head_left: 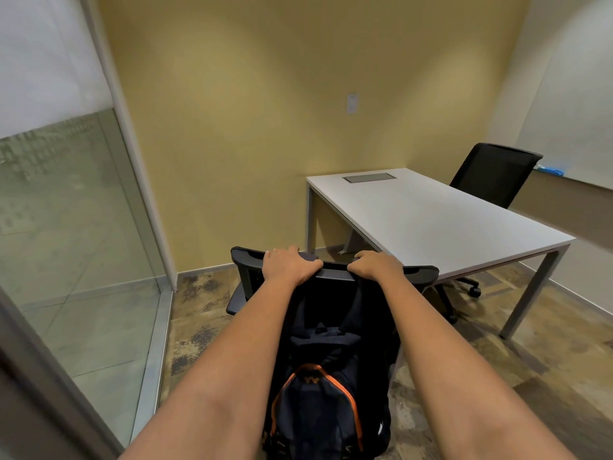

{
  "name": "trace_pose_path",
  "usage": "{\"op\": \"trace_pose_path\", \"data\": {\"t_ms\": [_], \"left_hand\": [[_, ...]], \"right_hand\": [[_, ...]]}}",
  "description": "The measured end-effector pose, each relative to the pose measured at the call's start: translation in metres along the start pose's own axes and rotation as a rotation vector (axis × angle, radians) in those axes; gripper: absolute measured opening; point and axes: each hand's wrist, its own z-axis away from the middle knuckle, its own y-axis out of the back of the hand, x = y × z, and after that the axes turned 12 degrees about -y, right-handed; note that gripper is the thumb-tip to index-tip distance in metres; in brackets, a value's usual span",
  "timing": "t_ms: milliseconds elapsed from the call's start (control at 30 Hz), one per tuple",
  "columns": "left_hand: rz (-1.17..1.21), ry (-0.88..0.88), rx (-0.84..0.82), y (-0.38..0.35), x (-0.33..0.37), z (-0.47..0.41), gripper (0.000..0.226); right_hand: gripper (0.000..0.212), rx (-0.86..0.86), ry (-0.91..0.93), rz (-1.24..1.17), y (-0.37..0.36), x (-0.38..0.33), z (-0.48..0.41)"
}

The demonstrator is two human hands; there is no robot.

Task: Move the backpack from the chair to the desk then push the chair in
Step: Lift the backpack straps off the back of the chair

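A black office chair point(335, 273) stands in front of me, its backrest facing away and its top rail crossing the middle of the view. My left hand point(288, 264) and my right hand point(376, 264) both grip that top rail, fingers curled over it. A dark backpack point(318, 393) with orange zipper trim rests on the chair's seat between my forearms, leaning against the backrest. The white desk point(441, 224) stands to the right, beyond the chair, its near corner close to the chair's right side.
A second black chair point(491, 174) sits at the desk's far side. A grey cable hatch point(368, 177) is set in the desktop. A glass partition point(73, 220) runs along the left. A yellow wall is behind, patterned carpet underfoot.
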Motion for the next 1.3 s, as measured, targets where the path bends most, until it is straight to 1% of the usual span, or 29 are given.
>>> {"op": "trace_pose_path", "data": {"t_ms": [67, 200, 333, 500, 700, 833, 933, 967, 1000, 1100, 1133, 1233, 1300], "left_hand": [[0.011, 0.029, -0.01, 0.0, 0.0, -0.004, 0.063], [0.009, 0.08, -0.025, -0.002, 0.001, -0.009, 0.055], [-0.007, 0.099, 0.036, -0.006, 0.002, -0.01, 0.043], [0.054, 0.128, 0.109, -0.006, -0.002, -0.008, 0.034], [0.107, 0.126, 0.164, -0.007, -0.004, -0.005, 0.036], [0.103, 0.122, 0.184, -0.008, -0.004, -0.004, 0.034], [0.097, 0.142, 0.245, -0.011, -0.005, -0.003, 0.024], [0.096, 0.163, 0.27, -0.012, -0.005, -0.004, 0.027], [0.098, 0.194, 0.286, -0.013, -0.006, -0.004, 0.037], [0.122, 0.312, 0.277, -0.016, -0.009, -0.005, 0.081], [0.134, 0.352, 0.267, -0.016, -0.009, -0.005, 0.091], [0.175, 0.485, 0.211, -0.012, -0.008, -0.01, 0.112], [0.201, 0.547, 0.13, -0.003, -0.008, -0.013, 0.12]], "right_hand": [[0.052, 0.021, -0.017, -0.018, -0.001, -0.004, -0.002], [0.039, 0.177, -0.029, -0.038, -0.008, -0.003, -0.004], [0.031, 0.274, -0.034, -0.074, -0.009, 0.006, -0.009], [0.031, 0.342, -0.077, -0.096, -0.004, 0.023, -0.014], [0.033, 0.428, -0.118, -0.137, 0.007, 0.064, -0.023], [0.036, 0.431, -0.185, -0.284, 0.012, 0.094, -0.026], [0.043, 0.405, -0.206, -0.423, 0.009, 0.111, -0.025], [0.044, 0.4, -0.211, -0.451, 0.007, 0.114, -0.024], [0.045, 0.391, -0.218, -0.477, 0.006, 0.116, -0.023], [0.046, 0.338, -0.248, -0.549, 0.002, 0.123, -0.023], [0.046, 0.315, -0.275, -0.57, 0.001, 0.125, -0.023], [0.041, 0.26, -0.355, -0.609, -0.008, 0.132, -0.021], [0.04, 0.25, -0.377, -0.608, -0.015, 0.13, -0.019]]}}
